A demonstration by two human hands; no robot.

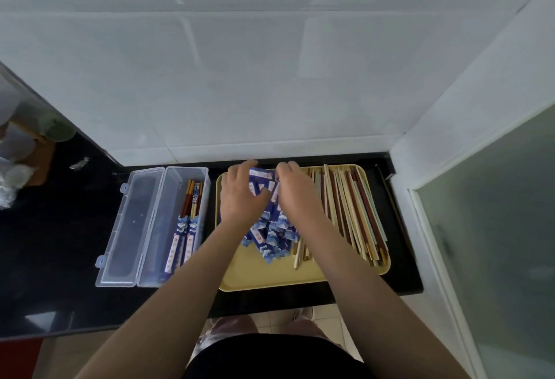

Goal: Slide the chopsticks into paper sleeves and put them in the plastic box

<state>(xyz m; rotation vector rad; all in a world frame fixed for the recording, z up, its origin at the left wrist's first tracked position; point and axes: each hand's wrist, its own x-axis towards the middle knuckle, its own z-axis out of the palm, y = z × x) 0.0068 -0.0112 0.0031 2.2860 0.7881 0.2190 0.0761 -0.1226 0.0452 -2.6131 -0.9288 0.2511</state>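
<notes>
Your paper sleeves [271, 228] lie heaped in the left half of the yellow tray [255, 276], with the loose chopsticks [351, 210] fanned over its right half, so both supplies sit within one short reach. Your left hand [240, 195] and right hand [295, 193] are down on the heap close together, fingers curled into the sleeves, probably picking one out; which sleeve each pinches you cannot tell. The plastic box [156, 225] stands open just left of the tray, lid laid flat outward, two sleeved pairs [183, 234] already along its right wall. The tiled wall [270, 78] behind and the black counter [54, 252] around leave the way to the box unobstructed; only your own forearms cross the tray.
</notes>
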